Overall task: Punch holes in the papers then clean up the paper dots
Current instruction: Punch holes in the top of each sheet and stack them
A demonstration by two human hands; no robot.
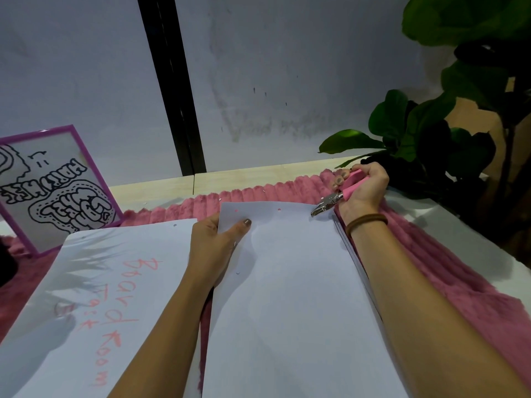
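Hole punch at the top right corner of a white paper stack

The punch point(333, 201), pink-handled with a metal nose, slants from upper right down-left, its nose at the corner of the stack point(287, 282), which lies lengthwise on a pink furry mat point(431, 254). The right hand point(363, 188) curls round the handles. The left hand point(218, 242) pinches the stack's top left corner, thumb on top.

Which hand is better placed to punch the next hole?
Right: the right hand grips the pink punch, nose at the top right corner of the paper stack; the left hand only holds its left edge.
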